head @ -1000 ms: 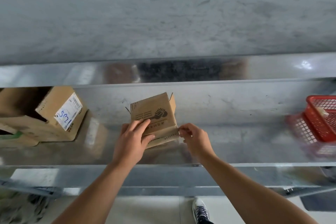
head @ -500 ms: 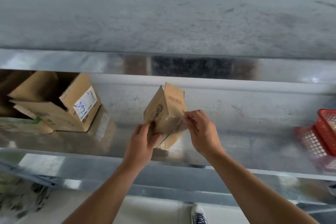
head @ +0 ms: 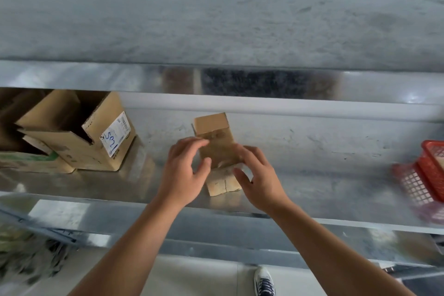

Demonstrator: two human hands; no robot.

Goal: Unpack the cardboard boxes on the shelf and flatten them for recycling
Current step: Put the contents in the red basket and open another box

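Although motion blur softens the head view, the small cardboard box (head: 214, 138) can be made out at the middle of the metal shelf (head: 312, 175), its body raised and leaning away from the viewer while its lower flap section (head: 223, 182) lies on the shelf surface near the front lip. The left hand (head: 182, 173) sits at the box's left edge, fingers half-curled above and thumb below; the right hand (head: 260, 175) mirrors it at the right edge, fingers over the side panel and thumb beside the flap section. Whether either hand actually clamps the cardboard or merely touches it cannot be told through the blur. To the left, well apart, stands a larger open box (head: 96, 149) bearing a white label (head: 115, 136), with a green-printed carton (head: 31, 163) lying just beside it; a red basket (head: 430, 166) occupies the far right of the shelf, and a shoe (head: 264, 281) shows on the floor below. Judged progress: the small box appears emptied and partly collapsed but not yet flat; the larger box stands in full shape with flaps open, so its flattening, and any unpacking, remains to be done
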